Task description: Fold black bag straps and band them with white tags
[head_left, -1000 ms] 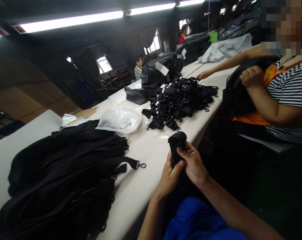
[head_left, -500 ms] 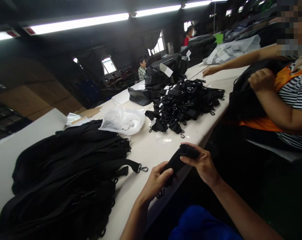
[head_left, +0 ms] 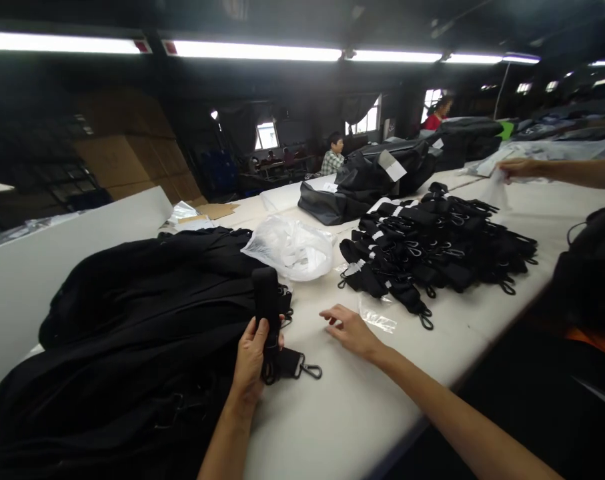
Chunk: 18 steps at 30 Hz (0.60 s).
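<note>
A folded black strap (head_left: 265, 293) is being clamped between thumb and fingers of the left hand (head_left: 251, 352), beside the black fabric pile (head_left: 147, 313), while the right hand (head_left: 351, 329) is being held with fingers apart over the white table (head_left: 327, 423).

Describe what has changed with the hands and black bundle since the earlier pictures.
The right hand has let go of the black bundle; the left hand still holds it, now further left, by the black heap. The strap pile and white plastic bag stay on the table.
</note>
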Motion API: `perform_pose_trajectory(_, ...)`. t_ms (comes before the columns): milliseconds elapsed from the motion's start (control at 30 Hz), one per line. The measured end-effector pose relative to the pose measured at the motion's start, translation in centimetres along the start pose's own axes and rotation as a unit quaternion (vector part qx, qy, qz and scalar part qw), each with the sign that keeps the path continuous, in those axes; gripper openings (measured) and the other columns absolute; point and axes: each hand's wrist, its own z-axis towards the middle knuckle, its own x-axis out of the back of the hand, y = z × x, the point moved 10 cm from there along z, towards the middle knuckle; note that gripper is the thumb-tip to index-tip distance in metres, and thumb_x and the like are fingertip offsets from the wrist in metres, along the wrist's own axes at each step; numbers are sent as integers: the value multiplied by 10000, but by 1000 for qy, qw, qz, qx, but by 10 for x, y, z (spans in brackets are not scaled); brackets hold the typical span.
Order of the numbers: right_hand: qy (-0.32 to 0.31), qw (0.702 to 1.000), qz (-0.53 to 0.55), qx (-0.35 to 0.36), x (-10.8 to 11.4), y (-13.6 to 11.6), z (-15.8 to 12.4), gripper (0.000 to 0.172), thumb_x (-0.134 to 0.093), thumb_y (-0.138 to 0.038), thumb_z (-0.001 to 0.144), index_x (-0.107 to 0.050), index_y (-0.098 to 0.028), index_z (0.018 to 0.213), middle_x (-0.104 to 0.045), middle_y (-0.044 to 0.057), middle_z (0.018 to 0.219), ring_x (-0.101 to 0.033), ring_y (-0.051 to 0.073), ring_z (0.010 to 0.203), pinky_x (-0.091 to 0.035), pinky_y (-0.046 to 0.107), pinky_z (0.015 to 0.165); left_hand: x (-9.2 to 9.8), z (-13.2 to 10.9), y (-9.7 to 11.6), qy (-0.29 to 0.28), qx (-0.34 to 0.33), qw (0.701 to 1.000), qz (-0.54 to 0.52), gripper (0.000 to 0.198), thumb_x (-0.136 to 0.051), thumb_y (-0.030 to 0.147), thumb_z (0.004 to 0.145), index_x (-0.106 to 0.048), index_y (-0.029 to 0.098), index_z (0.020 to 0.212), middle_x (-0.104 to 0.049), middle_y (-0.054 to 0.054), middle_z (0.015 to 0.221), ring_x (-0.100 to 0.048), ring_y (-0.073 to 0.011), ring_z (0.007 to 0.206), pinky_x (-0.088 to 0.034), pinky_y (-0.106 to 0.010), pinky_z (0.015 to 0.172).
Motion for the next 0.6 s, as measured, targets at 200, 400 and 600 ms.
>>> perform_pose_trajectory(200,20,995,-100,-14,-66,8,122,522,-596,-211,825,-553,-223,1345,-629,110,1204,-606,269,1027,-429,401,934,11,1,-7,-7,26,999,-36,432,-627,530,842,-637,170,1080,-606,4,637,-482,-78,513,-372,-171,466)
perform_pose_trajectory(400,38,999,-17,-27,-73,18,142,256,-507,-310,884,-740,-215,933,-725,56,975,-633,242,988,-453,343,894,9,3,-7,-19,38,998,-45,462,-605,543,849,-632,137,1068,-593,-11,582,-479,-87,483,-363,-176,447)
perform_pose_trajectory(600,67,981,171,-65,-45,35,70,424,-584,-540,821,-651,-125,880,-691,78,759,-649,199,680,-536,320,666,2,-3,9,-47,26,996,-65,513,-656,532,809,-612,125,1117,-589,-3,561,-464,-79,420,-326,-174,410)
